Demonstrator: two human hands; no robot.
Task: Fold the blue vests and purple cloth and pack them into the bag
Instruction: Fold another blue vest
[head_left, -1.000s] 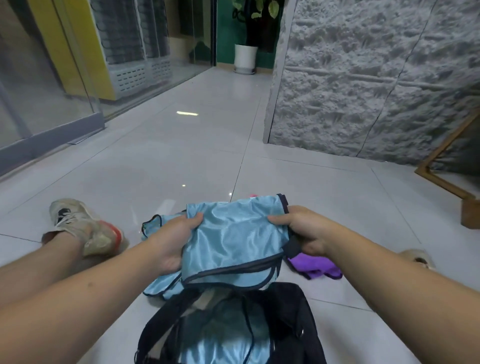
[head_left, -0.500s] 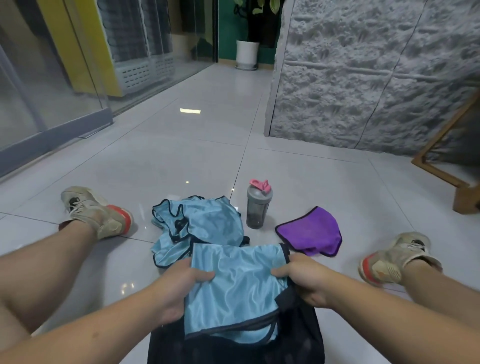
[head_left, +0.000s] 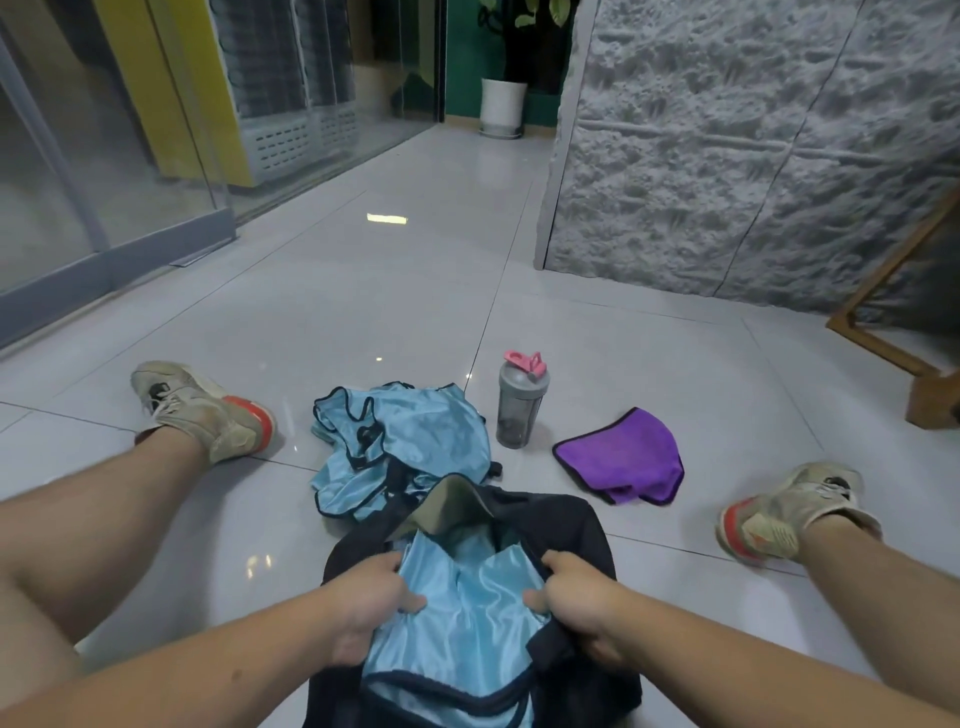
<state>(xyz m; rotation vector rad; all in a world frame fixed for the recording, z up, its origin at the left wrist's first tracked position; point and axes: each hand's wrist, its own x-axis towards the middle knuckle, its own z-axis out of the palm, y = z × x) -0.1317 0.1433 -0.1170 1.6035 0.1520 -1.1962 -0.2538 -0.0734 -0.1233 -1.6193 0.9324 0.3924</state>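
I sit on the tiled floor (head_left: 363, 312) with my legs spread, and the black bag (head_left: 571, 525) lies open between them, right in front of me. Inside the bag's mouth is a folded blue vest (head_left: 467, 597), its dark-trimmed edge showing at the near end.

Just beyond the bag, touching its far left edge, a heap of unfolded blue vests (head_left: 415, 441) lies crumpled on the floor. Beyond the bag to the right, apart from it, the purple cloth (head_left: 623, 457) lies loosely bunched. A grey shaker bottle (head_left: 519, 410) with a pink lid stands upright beyond the bag, between the heap and the purple cloth.

My left hand (head_left: 363, 608) has its grip closed on the folded vest's left side at the bag's opening, thumb on top of the fabric. My right hand (head_left: 576, 597) has its grip closed on the right side, pinching the vest together with the bag's rim.
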